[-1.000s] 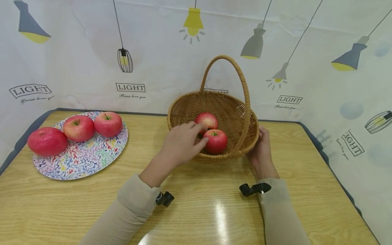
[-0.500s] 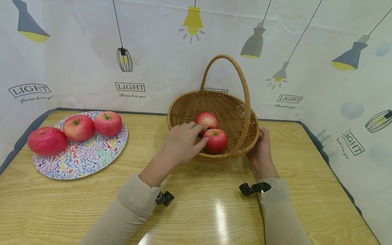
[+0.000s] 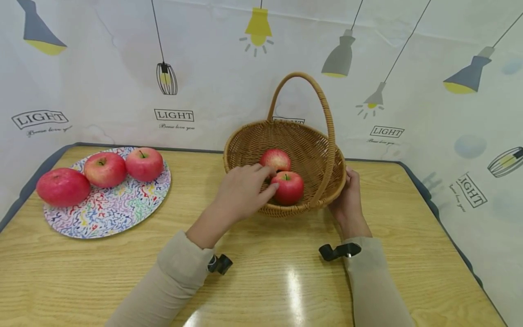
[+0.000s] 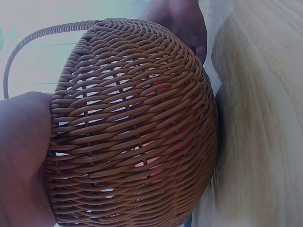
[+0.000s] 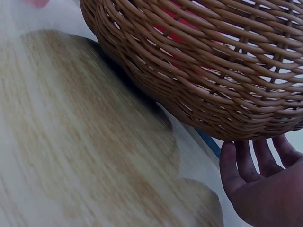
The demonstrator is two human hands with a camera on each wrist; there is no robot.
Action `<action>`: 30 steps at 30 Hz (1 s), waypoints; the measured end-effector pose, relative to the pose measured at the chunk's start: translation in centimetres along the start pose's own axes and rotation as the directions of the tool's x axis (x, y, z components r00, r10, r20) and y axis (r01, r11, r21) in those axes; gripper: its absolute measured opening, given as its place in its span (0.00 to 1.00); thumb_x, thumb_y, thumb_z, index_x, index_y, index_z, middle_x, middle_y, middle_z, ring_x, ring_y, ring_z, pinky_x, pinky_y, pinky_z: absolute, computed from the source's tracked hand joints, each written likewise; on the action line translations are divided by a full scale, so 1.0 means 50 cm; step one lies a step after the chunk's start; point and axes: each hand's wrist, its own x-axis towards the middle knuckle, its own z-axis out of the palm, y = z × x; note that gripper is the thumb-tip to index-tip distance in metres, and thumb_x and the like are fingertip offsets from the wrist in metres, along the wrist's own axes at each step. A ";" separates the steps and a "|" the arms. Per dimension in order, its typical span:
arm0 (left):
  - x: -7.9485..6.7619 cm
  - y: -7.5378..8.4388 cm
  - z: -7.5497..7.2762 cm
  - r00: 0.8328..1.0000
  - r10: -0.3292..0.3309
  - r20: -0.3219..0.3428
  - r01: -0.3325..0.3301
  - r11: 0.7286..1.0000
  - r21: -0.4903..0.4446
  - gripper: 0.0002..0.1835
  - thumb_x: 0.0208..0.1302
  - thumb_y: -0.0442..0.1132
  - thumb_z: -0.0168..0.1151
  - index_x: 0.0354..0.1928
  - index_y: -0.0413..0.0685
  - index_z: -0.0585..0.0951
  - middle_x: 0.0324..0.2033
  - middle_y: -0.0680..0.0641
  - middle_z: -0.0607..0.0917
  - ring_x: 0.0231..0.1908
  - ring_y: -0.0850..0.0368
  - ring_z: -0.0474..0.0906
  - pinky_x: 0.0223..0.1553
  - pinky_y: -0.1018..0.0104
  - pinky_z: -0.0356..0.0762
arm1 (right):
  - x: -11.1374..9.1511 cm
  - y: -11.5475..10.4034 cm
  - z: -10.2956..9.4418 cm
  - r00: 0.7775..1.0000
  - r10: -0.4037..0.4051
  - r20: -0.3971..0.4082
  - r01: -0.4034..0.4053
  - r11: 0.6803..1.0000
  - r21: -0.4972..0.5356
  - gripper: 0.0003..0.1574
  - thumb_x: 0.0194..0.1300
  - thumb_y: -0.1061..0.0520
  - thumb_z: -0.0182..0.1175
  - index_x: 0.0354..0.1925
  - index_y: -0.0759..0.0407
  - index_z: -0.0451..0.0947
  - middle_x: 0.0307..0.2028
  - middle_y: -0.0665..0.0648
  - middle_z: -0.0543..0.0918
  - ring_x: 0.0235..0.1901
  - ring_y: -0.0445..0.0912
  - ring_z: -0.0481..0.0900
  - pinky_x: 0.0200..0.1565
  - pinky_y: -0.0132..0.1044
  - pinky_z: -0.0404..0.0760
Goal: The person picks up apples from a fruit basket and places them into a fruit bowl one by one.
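Note:
My left hand reaches over the near-left rim of a wicker basket. Its fingertips lie at two red apples inside, with the thumb touching the left side of the front apple and the forefinger by the rear apple. The fingertips' far sides are hidden. My right hand rests against the basket's outer right side; the right wrist view has its fingertips touching the weave from outside. Through the weave, patches of red fruit show in the left wrist view. The basket's arched handle stands upright.
At the left, a patterned oval plate bears three red apples: a left one, a middle one and a right one. Behind the wooden table hangs a lamp-printed sheet. Cameras sit on both wrists.

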 end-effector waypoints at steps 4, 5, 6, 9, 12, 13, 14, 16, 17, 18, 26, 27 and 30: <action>0.000 -0.001 0.001 1.000 0.000 -0.004 0.000 1.000 0.006 0.19 0.75 0.53 0.52 0.56 0.53 0.83 0.46 0.52 0.88 0.42 0.53 0.83 0.44 0.57 0.80 | 0.001 0.001 0.002 1.000 -0.008 -0.001 0.008 1.000 0.007 0.38 0.69 0.33 0.42 0.72 0.42 0.63 0.75 0.49 0.59 0.76 0.45 0.54 0.79 0.45 0.45; 0.000 -0.001 0.001 1.000 0.001 -0.005 -0.001 1.000 0.007 0.19 0.75 0.53 0.52 0.56 0.53 0.83 0.45 0.52 0.88 0.42 0.53 0.83 0.43 0.57 0.80 | 0.001 0.001 0.002 1.000 -0.008 -0.002 0.008 1.000 0.010 0.38 0.69 0.33 0.43 0.72 0.42 0.63 0.75 0.49 0.59 0.76 0.45 0.54 0.79 0.45 0.45; 0.000 -0.001 0.002 1.000 0.002 -0.006 -0.002 1.000 0.009 0.19 0.75 0.53 0.52 0.55 0.53 0.83 0.45 0.52 0.88 0.41 0.53 0.83 0.43 0.57 0.80 | 0.001 0.001 0.003 1.000 -0.010 -0.003 0.010 1.000 0.013 0.37 0.69 0.33 0.43 0.72 0.42 0.64 0.75 0.49 0.59 0.76 0.45 0.54 0.79 0.45 0.45; 0.001 -0.002 0.003 1.000 0.008 -0.008 -0.007 1.000 0.012 0.18 0.75 0.53 0.52 0.54 0.53 0.83 0.44 0.53 0.88 0.40 0.54 0.83 0.42 0.58 0.80 | 0.001 0.001 0.003 1.000 -0.008 -0.007 0.008 1.000 0.019 0.37 0.70 0.33 0.43 0.72 0.41 0.64 0.75 0.48 0.59 0.76 0.45 0.54 0.79 0.45 0.45; 0.001 -0.003 0.002 1.000 0.011 -0.010 -0.011 1.000 0.012 0.18 0.75 0.53 0.52 0.54 0.53 0.83 0.43 0.53 0.88 0.39 0.54 0.83 0.41 0.58 0.80 | -0.001 0.000 0.003 1.000 -0.010 -0.010 0.010 1.000 0.019 0.37 0.70 0.32 0.43 0.72 0.41 0.64 0.75 0.48 0.60 0.76 0.45 0.54 0.79 0.45 0.44; 0.001 -0.003 0.002 1.000 0.011 -0.011 -0.011 1.000 0.011 0.18 0.75 0.53 0.52 0.54 0.53 0.83 0.43 0.53 0.88 0.38 0.54 0.83 0.41 0.58 0.80 | -0.001 0.000 0.003 1.000 -0.010 -0.008 0.010 1.000 0.018 0.37 0.70 0.32 0.42 0.72 0.41 0.64 0.75 0.48 0.60 0.76 0.45 0.54 0.79 0.46 0.45; 0.002 -0.003 0.003 1.000 0.010 -0.011 -0.010 1.000 0.008 0.18 0.75 0.53 0.52 0.53 0.53 0.83 0.42 0.53 0.88 0.38 0.54 0.83 0.41 0.58 0.80 | -0.001 0.001 0.003 1.000 -0.012 -0.007 0.012 1.000 0.018 0.37 0.70 0.32 0.43 0.72 0.41 0.65 0.75 0.48 0.60 0.76 0.45 0.54 0.79 0.46 0.45; 0.002 -0.003 0.002 1.000 0.010 -0.010 -0.010 1.000 0.007 0.18 0.75 0.53 0.52 0.53 0.53 0.84 0.42 0.53 0.88 0.39 0.54 0.83 0.41 0.58 0.80 | -0.001 0.001 0.003 1.000 -0.014 -0.004 0.014 1.000 0.018 0.37 0.70 0.32 0.43 0.72 0.41 0.65 0.75 0.49 0.60 0.75 0.45 0.54 0.79 0.46 0.45; 0.002 -0.003 0.002 1.000 0.009 -0.008 -0.009 1.000 0.007 0.18 0.75 0.53 0.52 0.53 0.53 0.84 0.42 0.53 0.88 0.39 0.54 0.83 0.41 0.58 0.79 | -0.001 0.001 0.003 1.000 -0.016 -0.002 0.016 1.000 0.014 0.37 0.70 0.32 0.42 0.72 0.41 0.64 0.75 0.48 0.60 0.76 0.45 0.54 0.79 0.46 0.45; 0.002 -0.002 0.002 1.000 0.009 -0.007 -0.009 1.000 0.007 0.18 0.75 0.53 0.52 0.53 0.53 0.84 0.43 0.53 0.88 0.39 0.54 0.83 0.41 0.58 0.79 | -0.001 0.001 0.003 1.000 -0.015 -0.004 0.015 1.000 0.014 0.37 0.70 0.32 0.42 0.72 0.41 0.64 0.75 0.48 0.60 0.75 0.45 0.54 0.79 0.45 0.45; 0.002 0.000 -0.001 1.000 0.003 0.000 -0.003 1.000 -0.003 0.18 0.75 0.53 0.53 0.56 0.53 0.83 0.46 0.51 0.88 0.44 0.53 0.84 0.45 0.56 0.80 | 0.000 0.001 0.001 1.000 0.000 -0.015 0.001 1.000 0.010 0.39 0.71 0.32 0.40 0.75 0.41 0.62 0.77 0.48 0.58 0.77 0.44 0.53 0.80 0.44 0.43; 0.002 0.000 -0.001 1.000 0.005 -0.006 -0.005 1.000 -0.009 0.18 0.75 0.53 0.54 0.56 0.53 0.83 0.47 0.51 0.88 0.44 0.53 0.84 0.46 0.56 0.81 | 0.001 0.001 0.000 1.000 0.002 -0.016 -0.002 1.000 0.006 0.39 0.71 0.32 0.40 0.75 0.41 0.61 0.77 0.48 0.58 0.77 0.44 0.53 0.80 0.44 0.43; 0.001 0.001 -0.001 1.000 0.016 -0.027 -0.017 0.999 -0.039 0.16 0.74 0.51 0.56 0.56 0.54 0.83 0.46 0.52 0.89 0.41 0.54 0.83 0.42 0.58 0.81 | 0.002 0.001 0.001 1.000 0.003 -0.018 -0.003 1.000 0.003 0.39 0.71 0.32 0.40 0.75 0.41 0.62 0.77 0.49 0.57 0.77 0.44 0.53 0.80 0.45 0.43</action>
